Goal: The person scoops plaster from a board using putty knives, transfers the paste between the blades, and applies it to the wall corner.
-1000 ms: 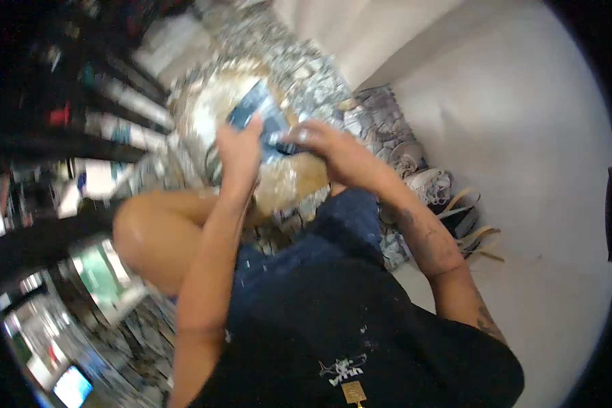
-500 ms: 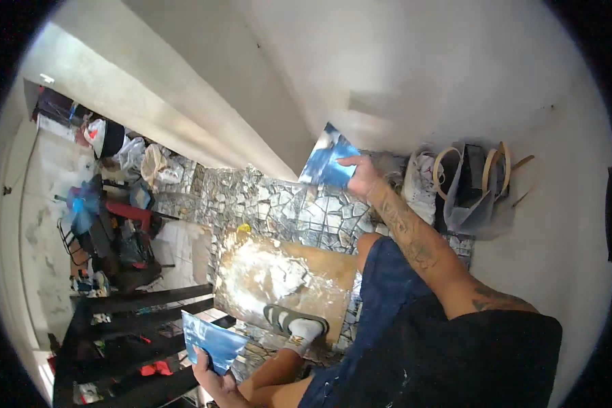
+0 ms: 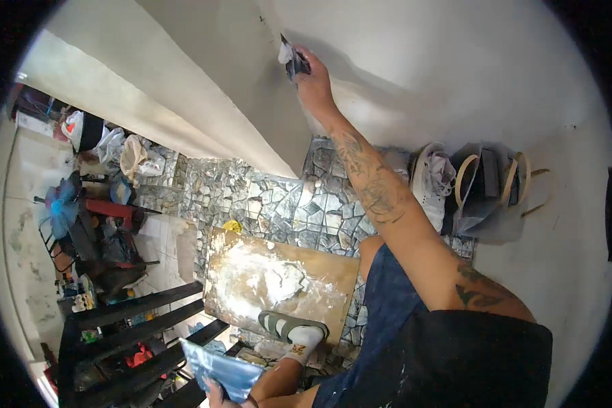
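My right hand (image 3: 309,75) is stretched up at the inside corner of the wall (image 3: 469,68), gripping a thin dark metal sheet (image 3: 296,64) with a lump of white paste (image 3: 285,52) on it; its edge is at or very near the wall. Low at the bottom, my left hand (image 3: 221,398) holds a flat bluish metal sheet (image 3: 221,367), fingers mostly hidden beneath it. A tan board (image 3: 333,279) smeared with white paste lies on the stone-patterned floor (image 3: 279,211), my sandalled foot (image 3: 304,334) on its near edge.
Black slatted railing (image 3: 139,302) stands at lower left. Piled bags and clutter (image 3: 109,238) line the far left, with a blue fan-shaped object (image 3: 68,207). Bags with wooden handles (image 3: 489,190) sit against the right wall. A pillar (image 3: 251,109) juts out at top.
A second ago both hands were together over the board. They separated, each with a sheet; since then my right hand has risen to the wall corner, its sheet now turned nearly edge-on.
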`<state>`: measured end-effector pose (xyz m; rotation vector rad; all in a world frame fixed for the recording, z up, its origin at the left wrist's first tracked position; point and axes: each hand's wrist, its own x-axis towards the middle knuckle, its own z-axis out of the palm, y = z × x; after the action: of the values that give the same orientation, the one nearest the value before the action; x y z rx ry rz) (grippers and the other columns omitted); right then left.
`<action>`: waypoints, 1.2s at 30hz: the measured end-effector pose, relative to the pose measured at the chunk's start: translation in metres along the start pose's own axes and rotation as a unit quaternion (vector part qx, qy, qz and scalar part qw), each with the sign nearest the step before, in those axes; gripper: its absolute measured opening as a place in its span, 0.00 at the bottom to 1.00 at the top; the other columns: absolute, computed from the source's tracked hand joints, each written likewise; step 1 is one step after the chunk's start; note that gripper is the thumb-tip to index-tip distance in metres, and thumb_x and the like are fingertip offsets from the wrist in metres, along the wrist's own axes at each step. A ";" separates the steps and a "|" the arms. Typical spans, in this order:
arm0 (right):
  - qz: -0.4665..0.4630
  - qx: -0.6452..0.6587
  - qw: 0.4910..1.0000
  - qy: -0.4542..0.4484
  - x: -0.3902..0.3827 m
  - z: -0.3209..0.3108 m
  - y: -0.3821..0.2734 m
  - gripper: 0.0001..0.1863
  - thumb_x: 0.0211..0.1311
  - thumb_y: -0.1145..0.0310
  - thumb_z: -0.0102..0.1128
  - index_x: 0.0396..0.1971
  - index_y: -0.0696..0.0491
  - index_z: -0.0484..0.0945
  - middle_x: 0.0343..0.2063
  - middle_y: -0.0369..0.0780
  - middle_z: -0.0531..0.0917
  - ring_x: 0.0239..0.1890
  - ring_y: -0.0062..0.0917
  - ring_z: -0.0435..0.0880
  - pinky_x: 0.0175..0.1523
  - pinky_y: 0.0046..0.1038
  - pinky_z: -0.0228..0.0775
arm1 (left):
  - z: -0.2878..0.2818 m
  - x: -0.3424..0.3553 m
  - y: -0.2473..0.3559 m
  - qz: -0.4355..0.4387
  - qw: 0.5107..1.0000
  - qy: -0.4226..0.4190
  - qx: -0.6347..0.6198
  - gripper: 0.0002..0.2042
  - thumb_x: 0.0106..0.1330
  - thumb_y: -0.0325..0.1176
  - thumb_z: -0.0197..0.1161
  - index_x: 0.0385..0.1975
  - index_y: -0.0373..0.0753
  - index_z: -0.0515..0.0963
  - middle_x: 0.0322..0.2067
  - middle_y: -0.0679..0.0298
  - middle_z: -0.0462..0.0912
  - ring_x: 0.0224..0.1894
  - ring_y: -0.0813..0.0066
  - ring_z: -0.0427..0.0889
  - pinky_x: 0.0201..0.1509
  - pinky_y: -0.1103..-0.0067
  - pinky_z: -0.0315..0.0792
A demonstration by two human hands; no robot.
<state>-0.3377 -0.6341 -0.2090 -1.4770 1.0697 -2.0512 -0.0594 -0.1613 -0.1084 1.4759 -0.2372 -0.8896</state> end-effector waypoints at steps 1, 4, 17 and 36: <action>0.016 -0.016 1.000 0.011 0.001 -0.002 0.000 0.28 0.34 0.84 0.41 0.44 0.58 0.66 0.34 0.38 0.73 0.36 0.20 0.71 0.43 0.18 0.62 | -0.005 0.005 -0.002 -0.005 1.000 -0.003 -0.003 0.22 0.57 0.42 0.51 0.45 0.32 0.64 0.40 0.58 0.71 0.39 0.67 0.72 0.41 0.75 0.67; 0.095 0.031 0.995 0.016 -0.001 -0.006 -0.027 0.26 0.35 0.83 0.43 0.43 0.57 0.67 0.33 0.40 0.73 0.37 0.25 0.72 0.43 0.23 0.64 | -0.025 0.021 -0.005 0.011 0.997 0.068 0.028 0.25 0.58 0.45 0.49 0.49 0.34 0.59 0.32 0.56 0.73 0.25 0.68 0.71 0.31 0.75 0.68; 0.369 0.256 0.820 -0.354 -0.186 -0.053 -0.264 0.34 0.37 0.83 0.51 0.52 0.56 0.56 0.49 0.44 0.64 0.51 0.30 0.63 0.56 0.32 0.50 | 0.052 0.016 -0.010 -0.108 0.972 -0.129 -0.164 0.20 0.48 0.18 0.56 0.44 0.30 0.64 0.37 0.59 0.72 0.38 0.73 0.73 0.43 0.79 0.68; -0.072 -0.039 0.739 -0.669 -0.191 -0.040 -0.337 0.32 0.31 0.87 0.48 0.46 0.50 0.66 0.43 0.43 0.67 0.48 0.37 0.66 0.51 0.29 0.59 | 0.035 -0.013 -0.021 0.124 0.974 -0.034 -0.187 0.09 0.48 0.17 0.57 0.31 0.30 0.71 0.27 0.61 0.76 0.25 0.78 0.75 0.29 0.83 0.71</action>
<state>-0.2660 -0.2756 -0.0744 -2.3956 0.3694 -0.4916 -0.0981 -0.1767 -0.1179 1.0414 -0.2818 -0.7358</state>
